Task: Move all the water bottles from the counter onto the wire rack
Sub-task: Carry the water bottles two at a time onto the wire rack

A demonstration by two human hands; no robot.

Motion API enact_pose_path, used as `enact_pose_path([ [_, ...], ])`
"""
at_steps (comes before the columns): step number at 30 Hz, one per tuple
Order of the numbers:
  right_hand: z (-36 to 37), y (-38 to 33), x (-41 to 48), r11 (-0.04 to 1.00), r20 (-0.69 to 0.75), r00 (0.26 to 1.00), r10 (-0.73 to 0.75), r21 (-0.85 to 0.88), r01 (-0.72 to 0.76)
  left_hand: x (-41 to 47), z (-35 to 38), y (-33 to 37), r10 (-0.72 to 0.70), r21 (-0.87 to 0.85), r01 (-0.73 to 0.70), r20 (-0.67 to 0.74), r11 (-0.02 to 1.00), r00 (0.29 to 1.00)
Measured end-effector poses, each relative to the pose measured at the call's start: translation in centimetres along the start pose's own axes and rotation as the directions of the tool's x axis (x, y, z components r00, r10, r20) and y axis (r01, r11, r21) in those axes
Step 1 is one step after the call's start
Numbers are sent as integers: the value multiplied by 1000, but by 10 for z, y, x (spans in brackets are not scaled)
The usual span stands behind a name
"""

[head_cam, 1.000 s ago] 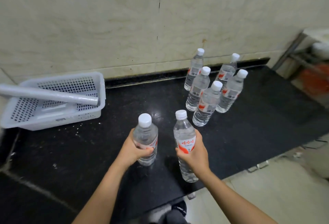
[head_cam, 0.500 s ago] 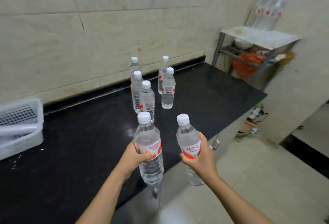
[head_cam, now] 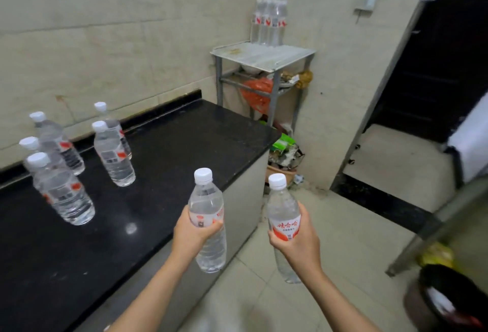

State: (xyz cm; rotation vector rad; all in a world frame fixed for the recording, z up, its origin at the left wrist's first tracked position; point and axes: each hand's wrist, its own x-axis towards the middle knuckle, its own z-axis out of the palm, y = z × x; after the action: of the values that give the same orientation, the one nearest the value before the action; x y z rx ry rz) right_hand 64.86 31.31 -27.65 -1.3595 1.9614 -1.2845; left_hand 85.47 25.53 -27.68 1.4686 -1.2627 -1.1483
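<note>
A black polished counter [head_cam: 163, 162] fills the left of the view, its glossy top catching a small bright reflection near the front edge and its pale side panel dropping to a floor of light tiles [head_cam: 317, 226]. A dark raised strip runs along the far edge where the counter meets a wall of large cream tiles [head_cam: 105, 41].

Five water bottles [head_cam: 113, 157] with white caps stand upright on the counter at the left, grouped loosely, two farther back towards the wall and three nearer.

The left hand [head_cam: 194, 234] is wrapped around the middle of a clear bottle [head_cam: 207, 215], held upright above the counter's near right corner. The right hand [head_cam: 297, 239] grips a second bottle [head_cam: 284, 215] by its red and white label, upright over the floor, just right of the first.

In the far corner, beyond the end of the counter, stands the grey metal wire rack [head_cam: 264, 55]. Its top shelf carries a tight row of bottles [head_cam: 269, 21] pushed against the wall. On a lower shelf sit an orange plastic bag [head_cam: 257, 91] and a white bowl. More clutter lies on the floor under the rack.

At the right a dark doorway [head_cam: 435, 54] opens with a black threshold strip. A slanted metal leg and a dark bin occupy the near right corner.
</note>
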Motion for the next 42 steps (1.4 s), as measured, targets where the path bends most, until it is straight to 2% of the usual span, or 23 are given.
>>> enact_pose_path([
  [4, -28, 23, 27, 999, -63, 997, 44, 11, -44, 19, 44, 10, 2, -19, -1, 15, 1000, 1000],
  [8, -43, 35, 62, 996, -115, 990, 87, 18, -85, 50, 80, 20, -10, -31, 9, -31, 999, 999],
  [15, -64, 42, 174, 999, -158, 986, 50, -1, -51, 154, 148, 52, 31, -101, -35, -42, 994, 999],
  [21, -83, 44, 273, 999, -210, 977, 45, -19, -50, 240, 220, 98, 85, -107, -81, 35, 991, 996],
  [24, -86, 57, 307, 995, -259, 961, 96, 11, -96, 270, 249, 109, 106, -118, -95, 92, 989, 990],
  [30, -88, 85, 351, 983, -251, 950, 184, 45, -178, 309, 293, 110, 55, -42, -51, 106, 998, 993],
  [36, -88, 116, 438, 982, -131, 973, 190, 37, -186, 356, 327, 122, 54, 11, -54, 8, 998, 999],
  [42, -93, 123, 558, 995, 54, 997, 62, 73, -66, 402, 361, 157, 56, -21, -65, -276, 998, 959],
])
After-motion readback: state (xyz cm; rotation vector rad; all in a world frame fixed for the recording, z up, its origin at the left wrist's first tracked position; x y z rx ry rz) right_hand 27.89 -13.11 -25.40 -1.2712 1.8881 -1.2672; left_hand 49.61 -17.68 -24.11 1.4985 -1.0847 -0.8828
